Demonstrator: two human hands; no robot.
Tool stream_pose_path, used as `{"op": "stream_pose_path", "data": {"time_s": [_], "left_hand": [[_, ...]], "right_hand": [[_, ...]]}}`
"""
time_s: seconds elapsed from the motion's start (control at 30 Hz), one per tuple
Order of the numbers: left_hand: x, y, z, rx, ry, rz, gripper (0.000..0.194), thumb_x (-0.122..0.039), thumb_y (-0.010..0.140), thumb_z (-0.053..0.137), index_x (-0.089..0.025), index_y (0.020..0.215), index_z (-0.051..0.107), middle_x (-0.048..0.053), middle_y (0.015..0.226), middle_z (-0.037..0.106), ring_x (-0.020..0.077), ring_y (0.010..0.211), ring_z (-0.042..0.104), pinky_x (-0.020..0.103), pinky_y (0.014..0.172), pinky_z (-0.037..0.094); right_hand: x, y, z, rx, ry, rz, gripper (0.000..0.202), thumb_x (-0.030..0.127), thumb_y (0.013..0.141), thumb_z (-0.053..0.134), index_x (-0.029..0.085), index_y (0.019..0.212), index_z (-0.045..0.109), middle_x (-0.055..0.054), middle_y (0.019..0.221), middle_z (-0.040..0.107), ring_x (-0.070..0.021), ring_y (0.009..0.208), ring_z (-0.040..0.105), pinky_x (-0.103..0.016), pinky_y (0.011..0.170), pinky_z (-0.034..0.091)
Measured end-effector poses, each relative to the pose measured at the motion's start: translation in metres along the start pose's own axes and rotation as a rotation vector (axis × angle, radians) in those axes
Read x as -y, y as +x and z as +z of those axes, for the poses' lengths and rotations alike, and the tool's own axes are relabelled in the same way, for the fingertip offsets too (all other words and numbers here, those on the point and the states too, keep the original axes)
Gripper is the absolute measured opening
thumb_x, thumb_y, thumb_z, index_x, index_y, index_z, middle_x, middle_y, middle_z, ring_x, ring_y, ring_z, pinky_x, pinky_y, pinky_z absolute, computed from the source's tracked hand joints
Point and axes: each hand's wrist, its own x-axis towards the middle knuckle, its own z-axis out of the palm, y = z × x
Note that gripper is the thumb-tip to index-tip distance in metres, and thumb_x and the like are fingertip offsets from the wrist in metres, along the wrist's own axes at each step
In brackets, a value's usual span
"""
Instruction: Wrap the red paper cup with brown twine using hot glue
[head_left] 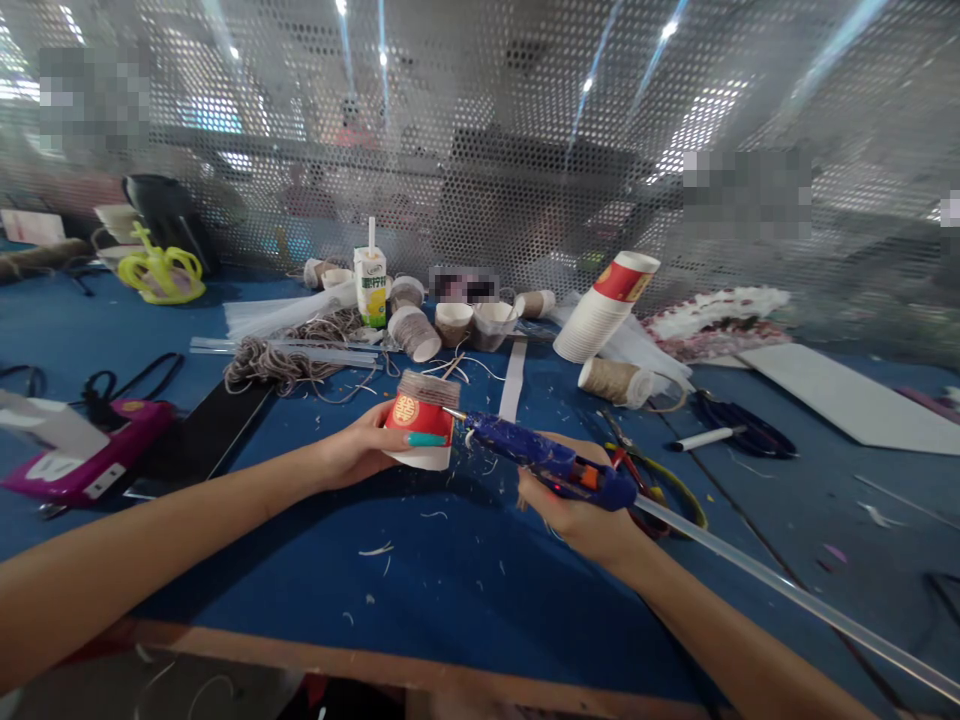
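Red printed paper cup (416,425), held above the blue worktop (420,570), between its near and far edges. Left hand (367,445) grasps it, thumb along the side; right hand (585,505) is wrapped around a blue hot glue gun (536,450), nozzle at the cup's wall, contact not certain. A clear glue stick (787,590) runs from the gun's rear toward the worktop's near right corner. Progress: a grey cord band (427,388) covers only the cup's upper end; the red print and white lower part are bare. Judged an early stage, most of the wall left to cover. Toward the far edge, a grey-wrapped cup (415,333) and, right of it, a brown-wrapped cup (611,382) look largely covered; whether finished, cannot tell. Supplies there: tangled grey cord (266,368), left of centre; leaning paper cup stack (600,315), right of centre, unwrapped.
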Motion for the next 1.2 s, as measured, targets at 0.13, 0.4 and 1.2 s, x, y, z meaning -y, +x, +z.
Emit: {"op": "stream_pose_path", "data": {"time_s": [0.13,0.4,1.2], "left_hand": [[0.000,-0.001,0.003,-0.034,0.038,0.002,0.055,-0.026,0.054,0.084,-0.013,0.104,0.066,0.011,0.097,0.073,0.0244,0.088,0.068,0.040,0.090,0.047],[-0.002,-0.002,0.015,-0.169,0.084,0.010,0.064,-0.027,0.047,0.088,-0.013,0.104,0.062,0.007,0.092,0.072,0.0201,0.083,0.067,0.037,0.088,0.049],[0.003,-0.001,0.018,-0.295,0.089,0.059,0.067,-0.024,0.042,0.090,-0.015,0.100,0.058,0.005,0.089,0.069,0.0183,0.079,0.065,0.036,0.083,0.050]], "right_hand": [[0.000,0.000,0.001,0.001,-0.004,0.013,0.022,0.016,0.070,0.048,0.022,0.049,0.046,0.001,0.049,0.053,-0.0112,0.045,0.050,-0.025,0.046,0.038],[-0.001,0.001,0.002,-0.001,-0.002,-0.001,0.022,0.016,0.070,0.049,0.021,0.049,0.047,0.001,0.048,0.054,-0.0114,0.044,0.049,-0.025,0.045,0.038],[-0.043,0.017,-0.008,-0.291,-0.510,0.057,0.023,0.035,0.081,0.059,0.023,0.066,0.045,-0.002,0.069,0.053,-0.0182,0.061,0.056,-0.030,0.058,0.043]]}}
